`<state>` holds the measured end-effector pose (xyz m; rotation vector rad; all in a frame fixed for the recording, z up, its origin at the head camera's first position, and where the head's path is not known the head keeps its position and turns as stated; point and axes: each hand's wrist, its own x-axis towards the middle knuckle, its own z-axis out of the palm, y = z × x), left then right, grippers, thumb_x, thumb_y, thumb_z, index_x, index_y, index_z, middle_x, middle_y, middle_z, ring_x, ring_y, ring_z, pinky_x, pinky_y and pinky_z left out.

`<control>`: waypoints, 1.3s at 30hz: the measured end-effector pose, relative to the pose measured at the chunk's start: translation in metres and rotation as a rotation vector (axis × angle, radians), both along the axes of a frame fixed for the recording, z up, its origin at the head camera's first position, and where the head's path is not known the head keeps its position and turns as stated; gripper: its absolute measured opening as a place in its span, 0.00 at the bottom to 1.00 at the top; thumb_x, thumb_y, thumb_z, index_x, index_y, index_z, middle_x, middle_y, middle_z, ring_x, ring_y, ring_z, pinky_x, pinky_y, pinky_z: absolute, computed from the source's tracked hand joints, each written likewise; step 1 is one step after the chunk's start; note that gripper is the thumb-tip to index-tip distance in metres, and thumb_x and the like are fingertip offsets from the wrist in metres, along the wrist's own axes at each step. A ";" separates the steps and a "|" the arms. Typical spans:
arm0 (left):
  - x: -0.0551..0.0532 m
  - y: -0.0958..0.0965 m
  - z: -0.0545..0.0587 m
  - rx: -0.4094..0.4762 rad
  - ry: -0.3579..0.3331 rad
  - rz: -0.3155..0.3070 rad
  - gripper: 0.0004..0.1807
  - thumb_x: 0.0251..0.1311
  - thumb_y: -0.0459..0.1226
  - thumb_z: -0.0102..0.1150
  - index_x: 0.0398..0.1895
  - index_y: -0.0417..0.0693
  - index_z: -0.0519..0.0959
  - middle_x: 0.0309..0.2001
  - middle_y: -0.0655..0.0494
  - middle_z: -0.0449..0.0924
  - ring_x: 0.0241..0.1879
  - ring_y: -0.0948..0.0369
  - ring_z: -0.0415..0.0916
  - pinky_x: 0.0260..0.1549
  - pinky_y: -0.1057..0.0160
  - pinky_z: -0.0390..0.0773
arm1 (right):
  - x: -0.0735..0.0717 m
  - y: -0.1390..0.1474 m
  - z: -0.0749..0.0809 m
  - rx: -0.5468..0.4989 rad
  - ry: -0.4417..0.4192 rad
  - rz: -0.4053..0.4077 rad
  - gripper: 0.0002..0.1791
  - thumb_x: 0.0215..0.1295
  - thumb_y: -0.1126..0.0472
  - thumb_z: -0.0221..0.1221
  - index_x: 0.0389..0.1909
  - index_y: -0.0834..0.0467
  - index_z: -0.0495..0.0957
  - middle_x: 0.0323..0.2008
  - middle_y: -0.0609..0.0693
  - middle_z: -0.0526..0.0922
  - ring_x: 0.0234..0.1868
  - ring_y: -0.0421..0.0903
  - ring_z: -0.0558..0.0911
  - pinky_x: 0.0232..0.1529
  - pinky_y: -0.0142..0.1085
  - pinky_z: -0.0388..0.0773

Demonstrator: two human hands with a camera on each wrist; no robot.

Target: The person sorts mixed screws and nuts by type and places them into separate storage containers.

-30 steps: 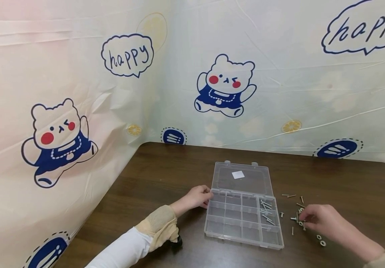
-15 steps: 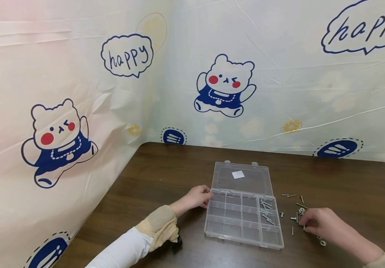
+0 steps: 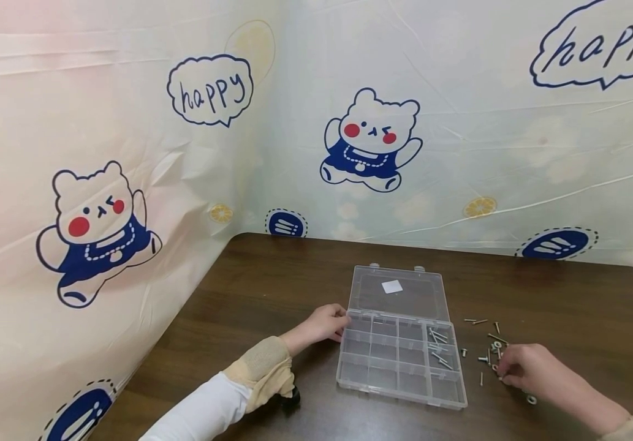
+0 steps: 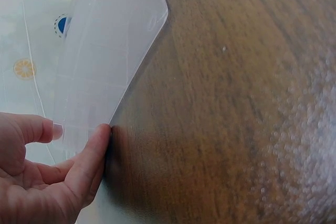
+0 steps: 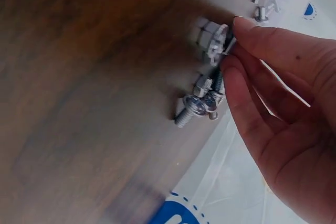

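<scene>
A clear plastic compartment box (image 3: 383,352) lies on the table with its lid laid back. My left hand (image 3: 324,323) grips the box's left side; in the left wrist view the thumb and fingers (image 4: 97,150) pinch its wall. Several screws (image 3: 440,361) sit in the right-hand compartments. To the right of the box, my right hand (image 3: 528,367) is at a loose pile of screws and nuts. Its thumb and fingertips pinch a thin metal piece, apparently a screw (image 5: 229,46), partly hidden by the fingers. Close by are a flanged nut (image 5: 212,40) and a bolt (image 5: 189,109).
Loose screws (image 3: 476,321) lie beyond the pile, and a washer-like ring (image 3: 531,400) lies near the right wrist. A black object (image 3: 291,398) is under the left forearm. Patterned cloth (image 3: 294,122) hangs around the brown table (image 3: 272,275).
The right hand has drawn slightly back to the right within the pile, and its fingertips have come together. The left hand and the box have stayed in place.
</scene>
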<state>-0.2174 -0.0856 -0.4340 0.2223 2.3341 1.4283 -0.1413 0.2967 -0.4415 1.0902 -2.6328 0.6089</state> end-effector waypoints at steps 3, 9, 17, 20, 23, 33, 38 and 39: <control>0.000 0.000 0.000 0.006 0.002 -0.001 0.12 0.59 0.31 0.48 0.40 0.27 0.71 0.27 0.49 0.71 0.23 0.62 0.71 0.26 0.63 0.82 | 0.001 0.000 0.000 -0.005 -0.023 -0.001 0.17 0.28 0.72 0.71 0.15 0.50 0.75 0.19 0.35 0.73 0.22 0.28 0.70 0.17 0.24 0.66; 0.000 0.000 0.001 -0.001 0.005 -0.004 0.12 0.59 0.31 0.48 0.40 0.27 0.71 0.26 0.50 0.71 0.23 0.63 0.71 0.26 0.64 0.82 | 0.001 -0.001 0.003 0.021 -0.038 0.032 0.16 0.28 0.72 0.70 0.15 0.51 0.75 0.18 0.37 0.73 0.22 0.28 0.69 0.18 0.22 0.65; 0.000 0.000 0.001 0.007 0.004 -0.012 0.12 0.59 0.31 0.48 0.39 0.27 0.71 0.26 0.50 0.71 0.23 0.62 0.71 0.26 0.63 0.82 | 0.003 -0.006 0.010 0.139 -0.205 -0.084 0.12 0.38 0.70 0.66 0.15 0.52 0.73 0.19 0.35 0.69 0.21 0.28 0.65 0.17 0.27 0.66; 0.000 0.000 0.000 0.002 0.003 -0.010 0.12 0.59 0.31 0.48 0.40 0.27 0.71 0.26 0.50 0.71 0.23 0.62 0.71 0.26 0.63 0.82 | 0.004 -0.007 0.009 0.157 -0.238 -0.108 0.12 0.38 0.69 0.64 0.14 0.50 0.72 0.17 0.33 0.66 0.20 0.28 0.63 0.16 0.26 0.64; 0.000 -0.001 0.000 0.001 0.002 -0.011 0.12 0.59 0.31 0.49 0.40 0.27 0.71 0.27 0.49 0.71 0.23 0.62 0.71 0.26 0.63 0.82 | 0.005 -0.007 0.009 0.136 -0.232 -0.121 0.13 0.36 0.68 0.63 0.14 0.49 0.71 0.16 0.32 0.65 0.19 0.28 0.62 0.16 0.26 0.62; 0.001 -0.001 0.002 0.009 0.004 -0.005 0.12 0.58 0.31 0.49 0.39 0.27 0.71 0.27 0.49 0.72 0.23 0.62 0.71 0.26 0.63 0.82 | 0.001 -0.008 0.021 -0.063 0.031 -0.209 0.18 0.32 0.72 0.67 0.17 0.47 0.72 0.19 0.28 0.68 0.21 0.26 0.66 0.17 0.22 0.65; 0.001 -0.001 0.001 0.013 0.003 -0.004 0.12 0.58 0.31 0.49 0.40 0.27 0.71 0.27 0.49 0.72 0.23 0.62 0.71 0.26 0.63 0.82 | -0.001 -0.013 0.026 -0.155 0.124 -0.210 0.17 0.32 0.76 0.68 0.25 0.56 0.79 0.22 0.32 0.74 0.23 0.26 0.70 0.21 0.17 0.67; 0.000 -0.001 0.001 0.013 0.003 -0.005 0.12 0.58 0.31 0.49 0.40 0.27 0.71 0.27 0.49 0.72 0.23 0.62 0.71 0.26 0.63 0.82 | -0.001 -0.015 0.028 -0.170 0.137 -0.201 0.17 0.33 0.76 0.68 0.27 0.57 0.80 0.22 0.34 0.75 0.23 0.27 0.71 0.21 0.17 0.67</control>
